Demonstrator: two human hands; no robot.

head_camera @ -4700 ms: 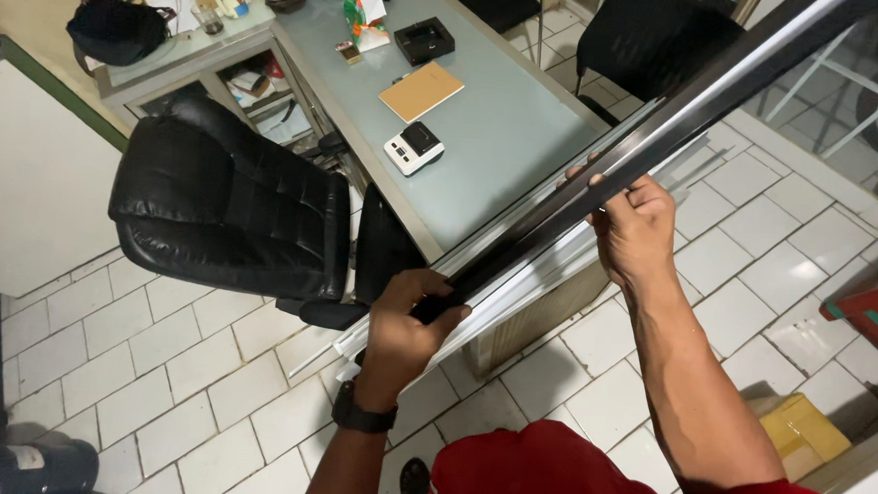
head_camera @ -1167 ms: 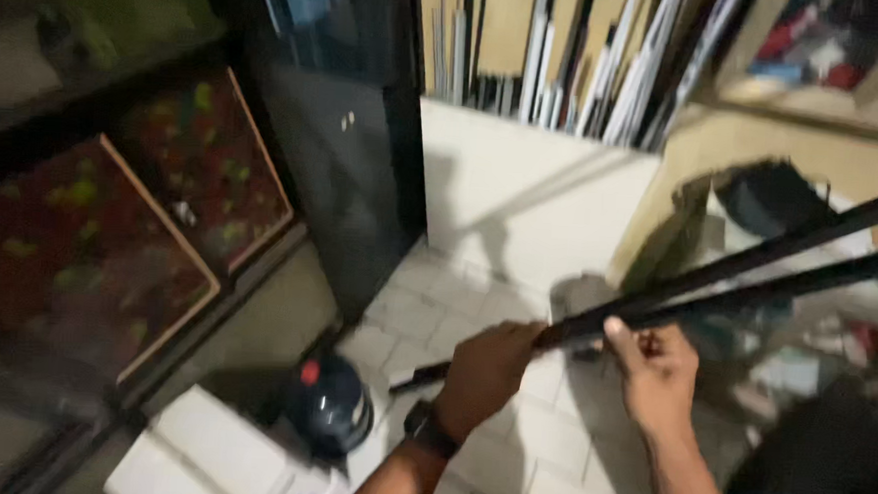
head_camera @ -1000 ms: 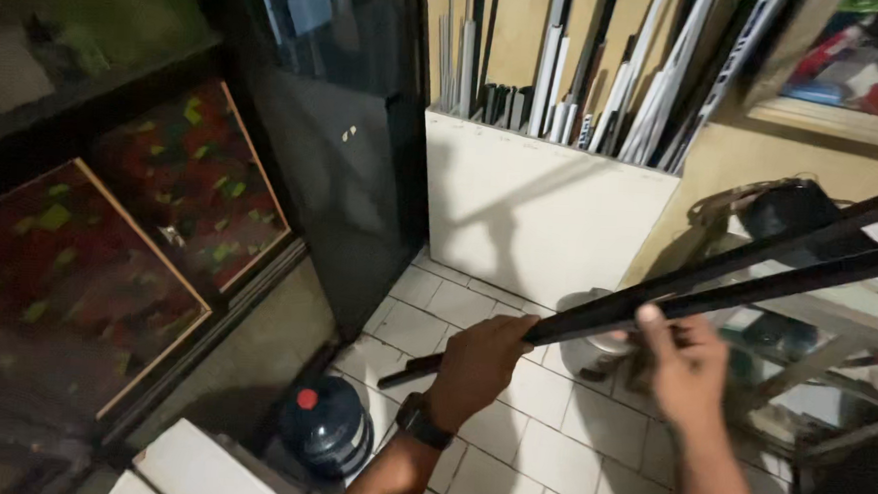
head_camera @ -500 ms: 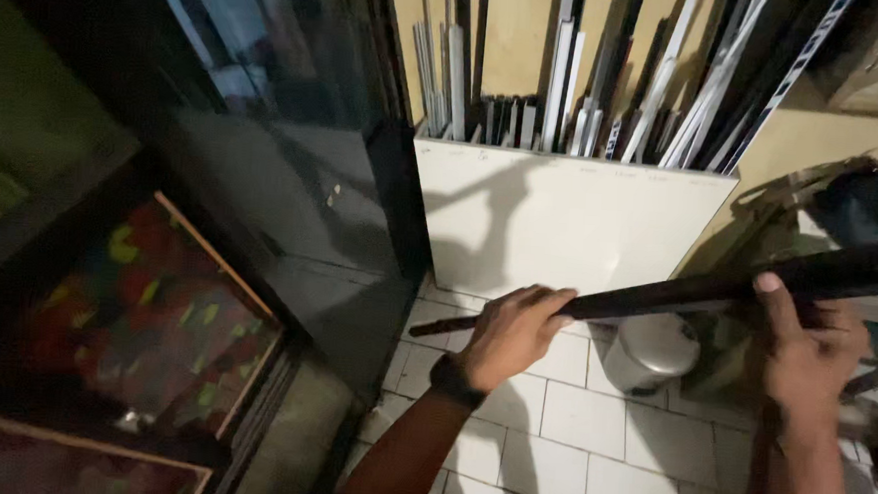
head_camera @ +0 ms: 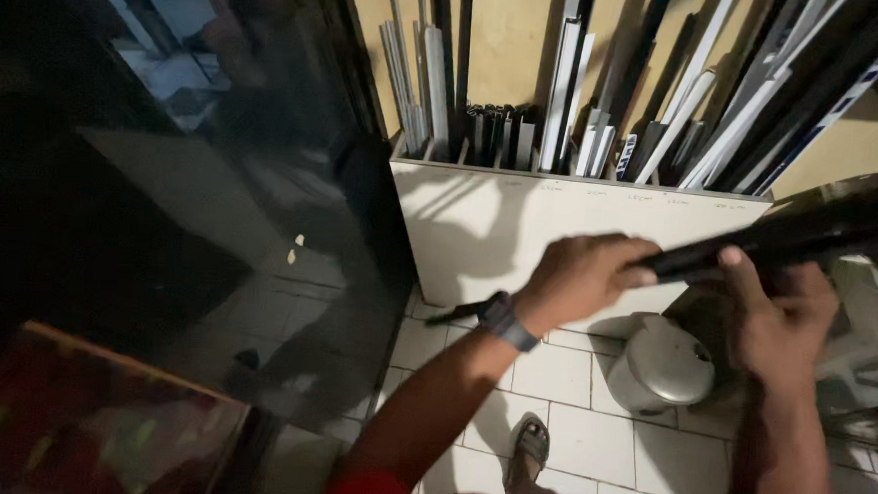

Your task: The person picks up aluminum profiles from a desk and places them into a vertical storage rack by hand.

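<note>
Your left hand (head_camera: 583,275) and right hand (head_camera: 781,310) both clenched around the dark metal profile (head_camera: 790,235), its far end cut off at right edge, white bin (head_camera: 520,221) of upright profiles at upper centre, labels unreadable.

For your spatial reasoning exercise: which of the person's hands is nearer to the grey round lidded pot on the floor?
Right. The right hand grips the dark bar just above and right of the pot; the left hand holds the bar further off, up-left.

This looks like a workshop or storeroom for metal and glass fitting: long aluminium profiles (head_camera: 587,94) stand upright in a white bin (head_camera: 520,231) against a tan wall, beside a dark glass panel (head_camera: 211,195), over a white tiled floor (head_camera: 563,374).
</note>
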